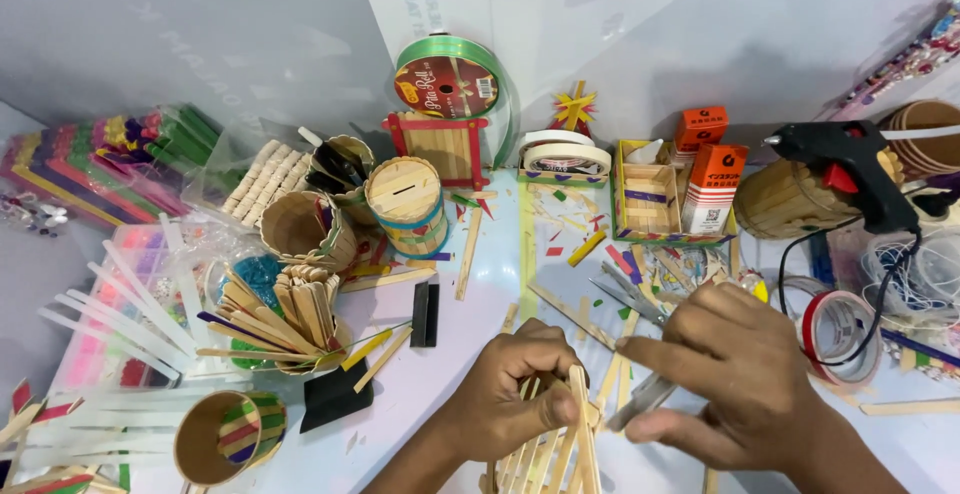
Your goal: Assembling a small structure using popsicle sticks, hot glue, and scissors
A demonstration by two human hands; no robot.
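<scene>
My left hand (pixel 510 394) grips a small frame built of pale wooden craft sticks (pixel 560 449) near the bottom middle of the view. Its fingers wrap the top of the frame. My right hand (pixel 735 374) is just to the right and holds metal scissors (pixel 632 306), their blades pointing up and left over the table. The right fingers nearly touch the top of the stick frame. Loose sticks and coloured cut scraps lie under both hands.
A black glue gun (pixel 850 169) rests on a stick-built holder at the right. Tape rolls (pixel 838 334), an orange box (pixel 712 189), a green ribbon spool (pixel 450 79), stick-built cups (pixel 405 206), bundles of sticks (pixel 290 314) and white strips (pixel 130 304) crowd the table.
</scene>
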